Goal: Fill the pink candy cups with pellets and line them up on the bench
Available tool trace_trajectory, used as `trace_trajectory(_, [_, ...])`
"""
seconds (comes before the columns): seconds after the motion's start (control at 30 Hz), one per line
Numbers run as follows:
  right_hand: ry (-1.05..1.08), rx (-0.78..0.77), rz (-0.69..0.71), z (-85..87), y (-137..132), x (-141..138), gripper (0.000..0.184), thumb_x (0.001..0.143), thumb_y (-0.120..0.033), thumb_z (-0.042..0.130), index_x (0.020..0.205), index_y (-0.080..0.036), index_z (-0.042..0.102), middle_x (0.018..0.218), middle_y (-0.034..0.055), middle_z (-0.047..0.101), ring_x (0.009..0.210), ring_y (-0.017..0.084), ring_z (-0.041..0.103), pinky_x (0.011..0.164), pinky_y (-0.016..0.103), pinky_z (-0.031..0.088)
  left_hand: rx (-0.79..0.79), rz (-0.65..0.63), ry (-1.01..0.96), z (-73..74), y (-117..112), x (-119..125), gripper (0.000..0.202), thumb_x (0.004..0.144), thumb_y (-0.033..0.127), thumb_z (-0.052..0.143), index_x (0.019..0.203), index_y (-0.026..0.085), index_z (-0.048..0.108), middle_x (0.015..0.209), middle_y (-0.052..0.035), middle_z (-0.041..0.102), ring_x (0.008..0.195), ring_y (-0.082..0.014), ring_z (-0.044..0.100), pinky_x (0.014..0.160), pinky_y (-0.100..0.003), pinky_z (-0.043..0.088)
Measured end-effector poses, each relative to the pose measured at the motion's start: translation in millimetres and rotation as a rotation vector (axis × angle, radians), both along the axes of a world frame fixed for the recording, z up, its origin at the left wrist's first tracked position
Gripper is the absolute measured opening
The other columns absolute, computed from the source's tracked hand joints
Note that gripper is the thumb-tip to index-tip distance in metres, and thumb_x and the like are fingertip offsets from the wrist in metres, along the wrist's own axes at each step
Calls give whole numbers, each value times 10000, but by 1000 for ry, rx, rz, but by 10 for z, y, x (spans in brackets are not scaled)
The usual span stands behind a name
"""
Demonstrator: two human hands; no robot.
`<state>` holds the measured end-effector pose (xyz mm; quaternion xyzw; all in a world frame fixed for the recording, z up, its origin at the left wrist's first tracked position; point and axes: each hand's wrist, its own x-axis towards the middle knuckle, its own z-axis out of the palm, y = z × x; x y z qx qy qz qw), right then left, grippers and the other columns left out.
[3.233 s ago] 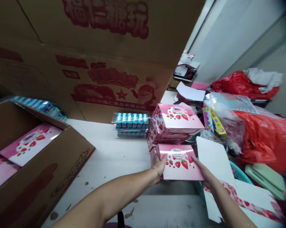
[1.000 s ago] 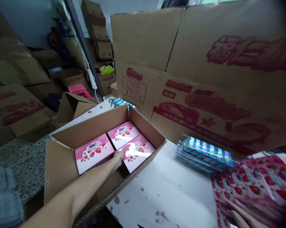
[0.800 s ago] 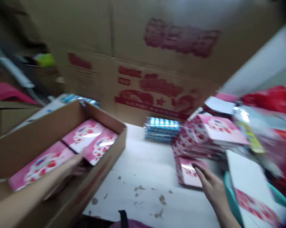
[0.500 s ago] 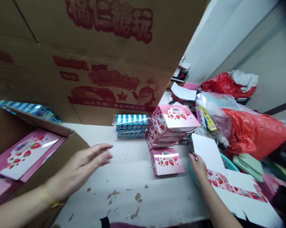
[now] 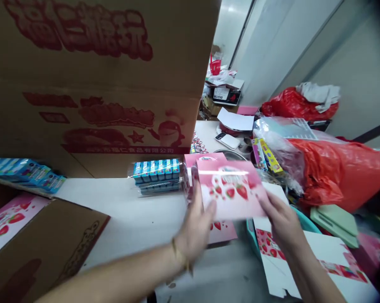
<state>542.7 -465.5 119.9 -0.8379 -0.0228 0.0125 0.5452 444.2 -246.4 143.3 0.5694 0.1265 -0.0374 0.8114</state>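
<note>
Both hands are together on a pink strawberry box (image 5: 229, 189), held up off the table and tilted, a bit motion-blurred. Left hand (image 5: 194, 229) grips the box's left edge, right hand (image 5: 280, 219) has its lower right corner, so the box is clamped between them. Gold bracelet (image 5: 179, 256) on the left wrist. Directly under the held box, a second pink box (image 5: 221, 232) lies flat, partly hidden. At 11 o'clock, just behind, is a stack of pink boxes (image 5: 204, 159) with strawberry-print sides. Further round at 10 o'clock, on the white table (image 5: 129, 214), sit blue-and-white packs in clear wrap (image 5: 156, 176). More blue packs (image 5: 25, 172) are at 9 o'clock, beside an open cardboard carton (image 5: 51, 240) at 8 o'clock with a pink box (image 5: 9, 219) inside. A big red-printed cardboard carton (image 5: 82, 75) stands upright and fills the view from 9 to 12 o'clock. At 1 o'clock are a phone (image 5: 228, 141), a metal bowl (image 5: 229, 155) and white paper (image 5: 236, 120). At 2 o'clock, colourful packets (image 5: 266, 155) sit against a clear plastic bag (image 5: 274, 141). A large red plastic bag (image 5: 338, 168) is at 3 o'clock, with mint-green pieces (image 5: 335, 223) just below it. At 4 o'clock a flat white box blank with strawberry print (image 5: 316, 261) lies over a teal basin (image 5: 251, 231).
</note>
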Motion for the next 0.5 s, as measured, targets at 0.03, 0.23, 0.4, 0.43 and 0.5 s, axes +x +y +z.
trace_trajectory(0.03, [33, -35, -61, -63, -183, -246, 527, 692, -425, 617, 1151, -173, 560, 1185, 60, 562, 1105, 265, 490, 917, 346, 423, 9, -46, 2, -82, -80, -231, 825, 787, 546, 423, 1401, 211, -15, 1457, 11, 186, 1341, -261, 94, 1112, -358, 115])
trace_trajectory(0.23, [411, 4, -178, -806, -638, -830, 592, 640, -455, 654, 1156, -181, 561, 1194, 57, 553, 1094, 274, 502, 847, 331, 483, -22, -211, 162, -903, -386, -707, 833, 776, 532, 456, 1401, 220, 2, 1464, 39, 138, 1343, -230, 105, 1111, -302, 139])
trace_trajectory(0.4, [501, 164, -60, -1389, -455, -495, 662, 609, -451, 677, 1190, -179, 513, 1228, 115, 521, 1111, 262, 490, 930, 367, 413, 34, -85, 289, -1608, -464, -384, 930, 727, 528, 527, 1404, 149, 15, 1467, -45, 140, 1346, -243, 71, 1116, -335, 51])
trace_trajectory(0.43, [494, 185, -19, -1443, -446, -420, 680, 602, -438, 687, 1203, -184, 494, 1243, 118, 506, 1126, 256, 477, 942, 368, 400, 39, -66, 316, -1731, -473, -345, 960, 712, 532, 546, 1403, 133, 12, 1464, -64, 149, 1346, -244, 73, 1115, -329, 45])
trace_trajectory(0.5, [451, 142, -3, -1498, -451, -281, 705, 599, -432, 690, 1223, -195, 464, 1287, 115, 462, 1175, 247, 429, 970, 375, 365, -7, -21, 357, -1936, -489, -303, 973, 714, 543, 546, 1401, 131, -8, 1461, -81, 161, 1344, -227, 97, 1110, -308, 72])
